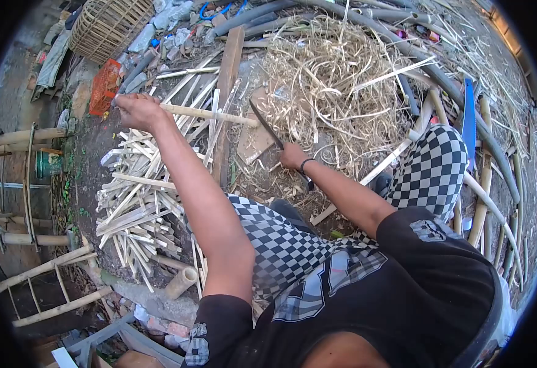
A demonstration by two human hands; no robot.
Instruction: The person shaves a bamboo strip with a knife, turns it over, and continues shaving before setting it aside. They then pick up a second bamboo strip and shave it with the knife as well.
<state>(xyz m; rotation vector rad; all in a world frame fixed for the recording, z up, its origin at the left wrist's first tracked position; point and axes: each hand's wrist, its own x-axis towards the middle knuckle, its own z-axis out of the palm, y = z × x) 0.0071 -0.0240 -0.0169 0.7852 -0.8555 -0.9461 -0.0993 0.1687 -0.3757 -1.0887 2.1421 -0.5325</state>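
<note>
Here's the bamboo stick at eleven o'clock, slanting across a wooden plank, its far end over a flat board. The left hand closes round its near end; at twelve, the right hand grips the handle of a curved knife, blade just beside the far end, though whether they touch, I can't tell. And the stick looks to be in one piece, so I'd call this one unfinished. Plenty is done, by the look of it: a big heap of pale strips at nine, a thick tangle of curly shavings at one. How many pieces remain, no telling. Farther out, a blue saw lies between two and three, a woven basket between ten and eleven.
</note>
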